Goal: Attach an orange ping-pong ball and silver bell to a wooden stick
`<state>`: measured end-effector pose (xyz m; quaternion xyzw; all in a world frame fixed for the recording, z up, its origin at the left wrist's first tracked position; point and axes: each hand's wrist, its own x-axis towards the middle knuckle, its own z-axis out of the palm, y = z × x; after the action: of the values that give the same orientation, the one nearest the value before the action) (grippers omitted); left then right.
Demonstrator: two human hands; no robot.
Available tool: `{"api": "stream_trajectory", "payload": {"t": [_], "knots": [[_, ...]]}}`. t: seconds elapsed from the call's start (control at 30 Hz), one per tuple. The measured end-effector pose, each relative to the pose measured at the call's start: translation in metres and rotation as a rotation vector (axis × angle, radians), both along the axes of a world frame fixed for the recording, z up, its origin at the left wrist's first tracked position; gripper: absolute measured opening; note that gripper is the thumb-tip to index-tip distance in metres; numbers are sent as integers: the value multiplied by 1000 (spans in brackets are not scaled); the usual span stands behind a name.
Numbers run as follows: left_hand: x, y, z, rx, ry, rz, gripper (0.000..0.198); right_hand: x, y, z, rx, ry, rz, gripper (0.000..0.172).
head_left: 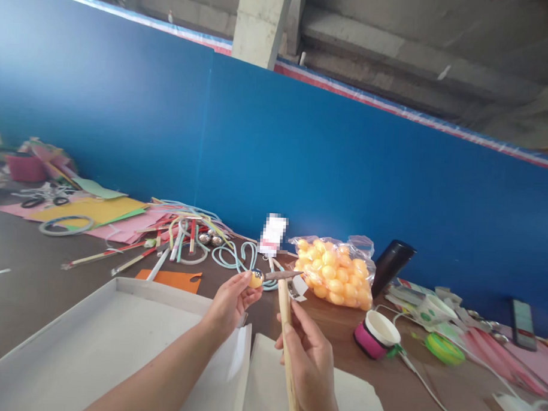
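Note:
Between its thumb and fingers, my left hand (233,301) pinches a small shiny ball (256,279), yellow on one side and silvery on the other. My right hand (311,353) is wrapped around the pale wooden handle of a hammer (285,314). The hammer stands upright, its dark pointed head at the top. One end of the head lies against or very close to the ball; contact cannot be made out. Behind the hammer head rests a clear bag of orange balls (332,272). A shallow white tray (118,284) sits under my left forearm.
Several silvery balls (211,238) lie among cords and tubes at the back. Coloured paper (107,213) spreads to the left. On the right are a pink-and-white cup (376,336), a black cylinder (392,266), a green lid (444,348) and a phone (524,324). A blue partition (347,154) borders the table.

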<state>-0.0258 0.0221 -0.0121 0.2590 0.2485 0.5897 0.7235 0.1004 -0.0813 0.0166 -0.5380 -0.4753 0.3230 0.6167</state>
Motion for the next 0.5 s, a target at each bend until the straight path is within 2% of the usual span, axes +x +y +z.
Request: {"api": "stream_trajectory", "payload": {"t": [0.5], "knots": [[-1,-1,4,-11,-4,5,16,0,2,-2,-27,-13,0,47]]}}
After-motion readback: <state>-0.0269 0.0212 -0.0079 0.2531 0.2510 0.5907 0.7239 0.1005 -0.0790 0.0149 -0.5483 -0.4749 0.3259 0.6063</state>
